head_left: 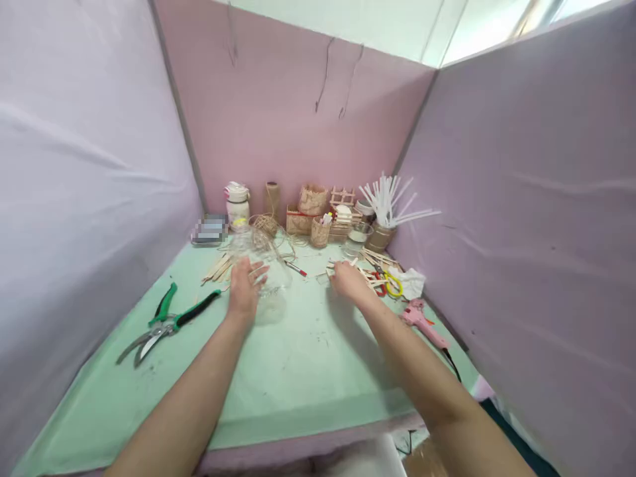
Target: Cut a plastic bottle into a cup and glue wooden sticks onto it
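Clear plastic [275,283] lies at three o'clock from the spread left hand [244,285], pale sticks [373,281] beside the right hand [344,279], whose grip I cannot tell.

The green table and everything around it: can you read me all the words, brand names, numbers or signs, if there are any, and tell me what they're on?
None: I can't read a single word, brand, number or sign.
White-lidded bottle: any print is too small and blurred.
Grey item at back left: covered by blurry squares.
Red-and-white pen and pink glue gun: nothing readable.
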Motion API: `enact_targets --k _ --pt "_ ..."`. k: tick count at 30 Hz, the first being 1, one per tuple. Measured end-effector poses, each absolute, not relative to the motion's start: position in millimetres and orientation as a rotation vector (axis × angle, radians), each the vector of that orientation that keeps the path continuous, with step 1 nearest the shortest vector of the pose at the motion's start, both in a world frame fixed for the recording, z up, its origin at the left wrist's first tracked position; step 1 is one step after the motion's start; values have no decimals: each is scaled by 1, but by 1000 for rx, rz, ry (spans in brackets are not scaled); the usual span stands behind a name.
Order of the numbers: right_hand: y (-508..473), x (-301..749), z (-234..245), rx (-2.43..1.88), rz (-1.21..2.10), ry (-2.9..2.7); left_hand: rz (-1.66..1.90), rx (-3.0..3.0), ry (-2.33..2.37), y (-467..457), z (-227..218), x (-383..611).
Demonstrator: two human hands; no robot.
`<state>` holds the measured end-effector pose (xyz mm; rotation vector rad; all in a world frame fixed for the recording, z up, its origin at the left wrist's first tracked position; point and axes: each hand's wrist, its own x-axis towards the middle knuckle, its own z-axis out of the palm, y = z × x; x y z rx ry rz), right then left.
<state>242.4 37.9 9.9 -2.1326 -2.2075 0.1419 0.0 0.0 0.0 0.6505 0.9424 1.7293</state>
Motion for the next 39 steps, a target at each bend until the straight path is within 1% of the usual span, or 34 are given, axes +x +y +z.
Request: enact_targets --k 5,10,17,26,39 --pt "79 260 34 -2055 79 -2176 1642 704 1032 0 -14 12" --pt "134 252 55 -1927 6 -2064 1621 838 1074 -3 -16 22" --pt "188 205 51 -2026 -24 -1750 1615 941 1086 -5 -17 25" --pt "206 191 41 -2103 -21 -1593 1572 891 1069 -6 -16 23" --pt "215 188 56 -2121 26 -1553 1579 865 1087 -7 -15 23"
